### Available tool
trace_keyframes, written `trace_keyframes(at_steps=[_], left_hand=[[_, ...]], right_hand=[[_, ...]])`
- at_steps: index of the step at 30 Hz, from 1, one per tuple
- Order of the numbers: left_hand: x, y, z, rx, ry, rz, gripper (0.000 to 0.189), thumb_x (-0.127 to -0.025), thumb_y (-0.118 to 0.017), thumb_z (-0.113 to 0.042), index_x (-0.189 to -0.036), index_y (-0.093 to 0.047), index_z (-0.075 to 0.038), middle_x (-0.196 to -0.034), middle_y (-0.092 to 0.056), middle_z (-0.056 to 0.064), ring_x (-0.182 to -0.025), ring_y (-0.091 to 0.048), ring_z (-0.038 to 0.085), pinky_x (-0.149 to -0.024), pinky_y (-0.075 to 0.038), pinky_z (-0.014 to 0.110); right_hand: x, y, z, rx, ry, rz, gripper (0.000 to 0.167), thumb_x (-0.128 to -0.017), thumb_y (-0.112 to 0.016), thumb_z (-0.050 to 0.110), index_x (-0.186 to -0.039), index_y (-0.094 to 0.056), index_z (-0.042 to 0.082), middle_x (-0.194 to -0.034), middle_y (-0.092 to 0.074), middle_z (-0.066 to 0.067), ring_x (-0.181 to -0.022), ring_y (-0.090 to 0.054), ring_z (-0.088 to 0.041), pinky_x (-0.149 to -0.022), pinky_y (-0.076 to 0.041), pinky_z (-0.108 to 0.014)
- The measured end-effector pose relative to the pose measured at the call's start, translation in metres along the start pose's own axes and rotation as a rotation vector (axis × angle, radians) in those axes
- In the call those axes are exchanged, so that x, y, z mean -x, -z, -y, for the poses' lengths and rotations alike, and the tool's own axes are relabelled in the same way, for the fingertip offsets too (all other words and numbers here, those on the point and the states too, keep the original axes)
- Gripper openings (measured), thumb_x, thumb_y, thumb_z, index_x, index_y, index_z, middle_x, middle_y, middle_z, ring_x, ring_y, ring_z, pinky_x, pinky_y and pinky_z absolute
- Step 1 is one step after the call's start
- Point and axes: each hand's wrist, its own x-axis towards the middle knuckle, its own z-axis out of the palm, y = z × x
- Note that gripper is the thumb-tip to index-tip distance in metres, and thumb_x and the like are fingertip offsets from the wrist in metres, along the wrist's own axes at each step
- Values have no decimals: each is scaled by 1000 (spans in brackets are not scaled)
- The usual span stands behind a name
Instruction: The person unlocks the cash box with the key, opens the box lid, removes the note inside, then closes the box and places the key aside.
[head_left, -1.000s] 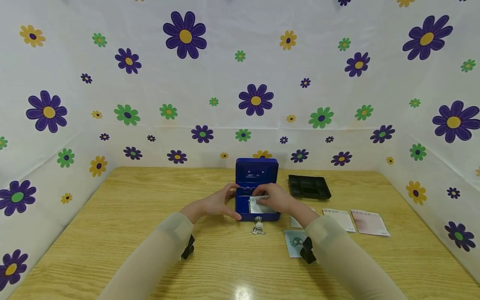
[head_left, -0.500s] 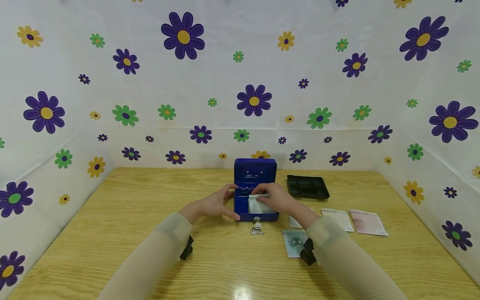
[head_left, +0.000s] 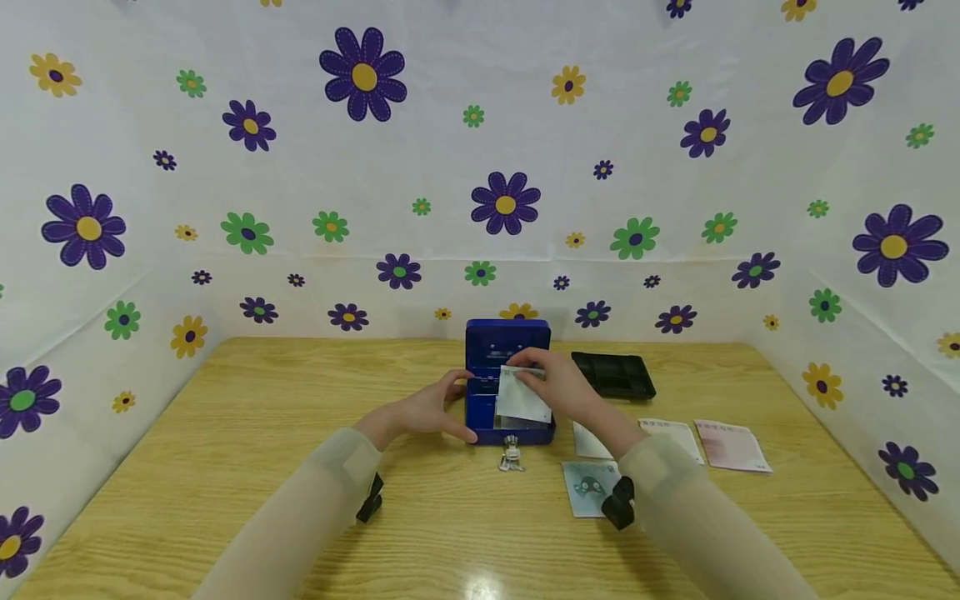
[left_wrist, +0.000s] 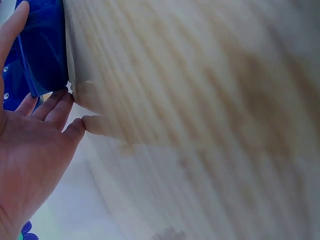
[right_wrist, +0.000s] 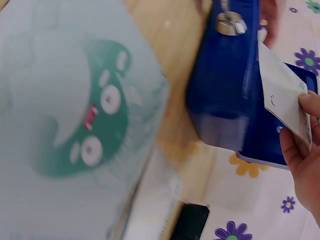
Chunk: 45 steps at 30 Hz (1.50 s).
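A small blue cash box [head_left: 517, 436] stands on the wooden table with its lid [head_left: 483, 337] raised at the back. My left hand [head_left: 429, 411] grips its left side, thumb at the front corner and fingers towards the back; the left wrist view shows those fingertips against the blue metal [left_wrist: 47, 50]. My right hand [head_left: 558, 385] pinches a pale green sheet of note paper [head_left: 522, 400] by its upper edge, over the box's right part. Another pale piece shows below it inside the box. Keys [head_left: 512, 458] hang at the front lock.
A black compartment tray [head_left: 615, 377] lies behind and right of the box. Right of the box lie a cartoon-printed sheet [head_left: 587, 487], a whitish sheet [head_left: 590, 443], a cream sheet [head_left: 670, 435] partly behind the right arm, and a pink sheet [head_left: 731, 446]. Flowered cloth surrounds the table.
My right hand has risen and brought the pale green sheet up out of the box. My left hand keeps its place on the box. The head view has shifted slightly.
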Motion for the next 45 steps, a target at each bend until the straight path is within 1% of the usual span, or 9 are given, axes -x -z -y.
trace_keyframes(at_steps=[7,16,21,25,28,31,35,41,45], left_hand=[[0,2,4,20,-10,-3,94,-77,-85,-22,-147,-22,-14,-151,-32,20,-141,-26,32,-114,-16,49],[2,0,4,27,-24,8,91,-78,-84,-19,-146,-23,-15,-152,-32,18,-141,-27,30,-115,-17,47],[3,2,3,10,-33,3,91,-78,-84,-20,-146,-24,-15,-152,-32,18,-141,-27,29,-115,-17,45],[3,3,2,-4,-43,5,92,-78,-84,-20,-146,-23,-14,-152,-31,20,-141,-26,31,-114,-18,46],[2,2,1,-3,-41,8,93,-78,-84,-20,-147,-22,-14,-152,-31,20,-141,-26,32,-114,-18,47],[2,1,1,3,-34,9,92,-78,-84,-21,-147,-23,-14,-152,-31,19,-141,-26,31,-114,-18,47],[3,1,0,7,-38,10,92,-79,-83,-20,-147,-22,-13,-152,-31,19,-141,-26,32,-114,-17,48],[1,1,0,-2,-41,8,93,-79,-83,-20,-148,-21,-12,-151,-31,20,-141,-27,32,-114,-18,48],[1,1,0,-2,-38,6,93,-79,-83,-20,-148,-22,-12,-151,-31,20,-141,-27,32,-114,-18,48]], right_hand=[[11,22,5,40,-10,-31,18,-96,-62,7,-112,-68,9,-110,-68,-5,-108,-61,-26,-92,-49,-45],[51,56,-12,71,52,-60,18,-93,-63,2,-110,-69,6,-110,-69,-9,-106,-64,-32,-87,-51,-47],[78,79,-23,97,12,-24,17,-94,-62,2,-110,-68,5,-109,-68,-10,-106,-63,-35,-86,-50,-50],[97,92,-29,117,-11,19,17,-93,-62,1,-109,-68,5,-107,-68,-8,-105,-63,-34,-86,-51,-49],[109,98,-34,119,-28,41,17,-93,-63,-1,-107,-69,5,-105,-68,-7,-101,-64,-32,-83,-53,-45],[121,100,-37,119,-69,79,16,-93,-63,2,-107,-69,8,-106,-68,-5,-99,-64,-28,-81,-53,-41],[133,101,-45,127,-109,133,16,-93,-63,3,-105,-70,13,-105,-67,-1,-95,-62,-19,-82,-52,-38],[144,96,-57,104,-155,193,13,-93,-65,9,-103,-70,16,-101,-66,4,-91,-59,-11,-83,-51,-36],[149,91,-63,86,-148,226,11,-93,-66,11,-103,-69,15,-99,-65,6,-86,-57,-8,-79,-51,-33]])
